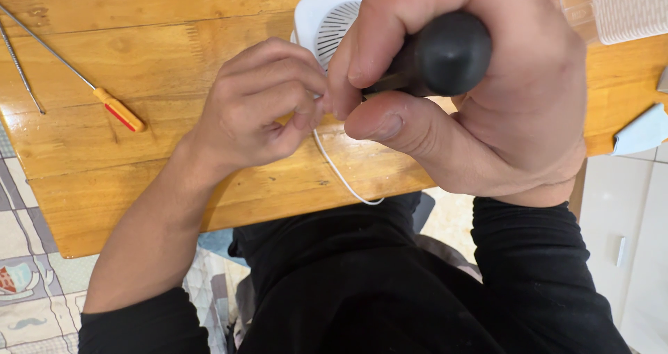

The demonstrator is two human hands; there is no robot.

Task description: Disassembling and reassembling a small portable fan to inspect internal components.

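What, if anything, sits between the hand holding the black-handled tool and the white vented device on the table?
Only the left hand, pinching something small at the tool's tip. The right hand grips the black-handled tool right above the white vented device. Both hands cover the contact point, so it cannot be seen.

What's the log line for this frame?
right hand: grips black handle | left hand: pinches at tip | white fan behind

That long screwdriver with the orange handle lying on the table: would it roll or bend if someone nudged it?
The orange-handled screwdriver would probably roll a little, since its handle looks rounded and it lies loose on the flat wooden table. Its thin metal shaft looks stiff, so bending seems unlikely. It is probably light, being so slender.
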